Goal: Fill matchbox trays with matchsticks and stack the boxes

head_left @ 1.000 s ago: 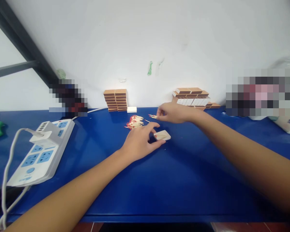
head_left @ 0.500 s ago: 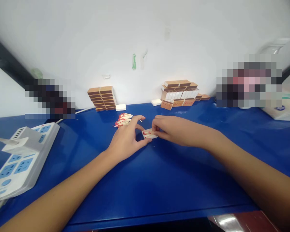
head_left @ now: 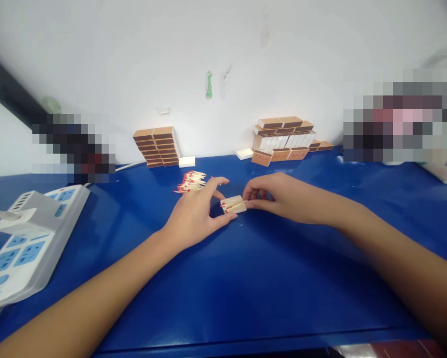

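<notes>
Drawn back to the right since half a second ago, the right hand (head_left: 271, 196) no longer covers the tray (head_left: 241, 209) — the matches (head_left: 230, 205) inside now show. The left hand keeps much the same pose.

The tray, small, white and shallow, lies on the blue table (head_left: 208, 298) at the centre of the frame, red match heads toward its left end. It looks like thin card: probably very light, a little springy, easily dented and apt to slide if nudged. It would be best held gently by its long sides. Single matches are likely brittle, so a light pinch mid-stick should suit them.

The left hand (head_left: 193, 214) is spread in a wide C around the tray's left end, its thumb against the near side and index finger lifted beyond the far side. The right hand's fingers are curled, thumb and fingertips at the tray's right end (whether they pinch match ends or only touch, I cannot tell).

Just beyond the left hand lies a loose pile (head_left: 191, 182) of red-tipped matches. Matchboxes stand against the wall — one stack (head_left: 156, 146) upper left of centre, another group (head_left: 281, 141) upper right.
</notes>
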Demonstrator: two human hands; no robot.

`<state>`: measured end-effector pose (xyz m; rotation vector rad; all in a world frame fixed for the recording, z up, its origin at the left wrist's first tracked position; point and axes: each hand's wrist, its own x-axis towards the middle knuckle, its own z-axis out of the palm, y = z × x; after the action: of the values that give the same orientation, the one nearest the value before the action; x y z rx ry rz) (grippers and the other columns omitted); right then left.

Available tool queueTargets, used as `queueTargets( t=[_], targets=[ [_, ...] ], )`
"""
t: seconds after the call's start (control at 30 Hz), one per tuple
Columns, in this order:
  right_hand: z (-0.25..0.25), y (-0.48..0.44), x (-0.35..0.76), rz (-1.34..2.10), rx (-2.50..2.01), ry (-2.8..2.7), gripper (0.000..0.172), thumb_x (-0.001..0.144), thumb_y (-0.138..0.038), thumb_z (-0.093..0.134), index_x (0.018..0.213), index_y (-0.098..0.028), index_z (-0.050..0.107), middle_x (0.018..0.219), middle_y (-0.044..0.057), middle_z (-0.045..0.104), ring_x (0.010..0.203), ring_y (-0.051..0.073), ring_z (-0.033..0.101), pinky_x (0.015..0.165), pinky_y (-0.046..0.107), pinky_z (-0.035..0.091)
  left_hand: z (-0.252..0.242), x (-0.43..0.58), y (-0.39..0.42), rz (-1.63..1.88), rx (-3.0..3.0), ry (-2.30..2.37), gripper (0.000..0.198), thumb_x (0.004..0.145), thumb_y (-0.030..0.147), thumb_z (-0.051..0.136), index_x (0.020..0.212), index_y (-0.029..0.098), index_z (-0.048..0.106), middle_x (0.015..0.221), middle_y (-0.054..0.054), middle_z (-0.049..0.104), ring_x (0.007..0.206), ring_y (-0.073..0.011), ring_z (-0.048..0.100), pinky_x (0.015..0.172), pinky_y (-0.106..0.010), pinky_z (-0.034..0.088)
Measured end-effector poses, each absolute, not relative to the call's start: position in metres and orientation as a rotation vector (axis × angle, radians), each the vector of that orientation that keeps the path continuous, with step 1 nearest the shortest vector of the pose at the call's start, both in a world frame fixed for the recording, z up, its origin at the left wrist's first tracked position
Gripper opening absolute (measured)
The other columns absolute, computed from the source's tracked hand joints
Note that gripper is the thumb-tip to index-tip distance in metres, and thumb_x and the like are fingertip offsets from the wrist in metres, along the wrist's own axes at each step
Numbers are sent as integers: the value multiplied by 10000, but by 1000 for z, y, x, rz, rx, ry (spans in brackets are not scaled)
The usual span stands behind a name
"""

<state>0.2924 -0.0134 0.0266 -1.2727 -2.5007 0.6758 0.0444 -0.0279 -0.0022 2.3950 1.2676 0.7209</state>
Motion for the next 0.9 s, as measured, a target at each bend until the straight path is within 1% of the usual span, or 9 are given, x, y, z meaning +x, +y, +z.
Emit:
queueTargets(
  t=[0.1, 0.23, 0.47, 0.6, 0.73, 0.9],
  targets=[
    [25, -15, 289, 656, -1281, -2487, 167, 975, -323, 585, 933, -229, 717, 904, 24, 750, 778, 171, 650, 689, 290, 451, -3, 44, -28, 709, 2387, 1279, 655, 826, 379, 824, 1384, 269, 500, 1031, 5, 772, 771, -180, 697, 689, -309, 509],
    [24, -16, 288, 601, -1252, -2480, 160, 969, -321, 600, 928, -226, 721, 885, 25, 740, 766, 166, 635, 679, 286, 442, -2, 44, -27, 708, 2380, 1270, 645, 833, 396, 818, 1382, 279, 501, 1039, 13, 774, 757, -172, 687, 693, -305, 502],
    [17, -16, 285, 698, -1188, -2407, 129, 949, -323, 638, 964, -221, 716, 813, 0, 693, 700, 143, 587, 643, 277, 418, -2, 44, -27, 698, 2384, 1259, 638, 838, 384, 818, 1380, 283, 496, 1072, 27, 774, 730, -152, 671, 699, -303, 496],
    [14, -16, 283, 625, -1178, -2390, 107, 947, -286, 638, 990, -217, 706, 804, -3, 673, 692, 137, 572, 642, 278, 405, -2, 44, -27, 696, 2384, 1249, 631, 841, 368, 815, 1377, 285, 494, 1101, 30, 772, 728, -144, 667, 696, -303, 500],
    [12, -17, 280, 535, -1173, -2423, 99, 958, -255, 622, 938, -211, 709, 816, 5, 673, 707, 137, 571, 652, 280, 394, -3, 43, -27, 692, 2395, 1228, 638, 846, 374, 812, 1388, 284, 487, 1107, 26, 774, 723, -144, 663, 687, -296, 495],
    [8, -20, 276, 520, -1177, -2426, 121, 970, -251, 614, 887, -204, 689, 837, 13, 676, 708, 135, 573, 644, 273, 394, -3, 42, -27, 681, 2403, 1234, 633, 853, 376, 805, 1397, 279, 493, 1091, 5, 778, 724, -158, 665, 678, -293, 485]
  ],
)
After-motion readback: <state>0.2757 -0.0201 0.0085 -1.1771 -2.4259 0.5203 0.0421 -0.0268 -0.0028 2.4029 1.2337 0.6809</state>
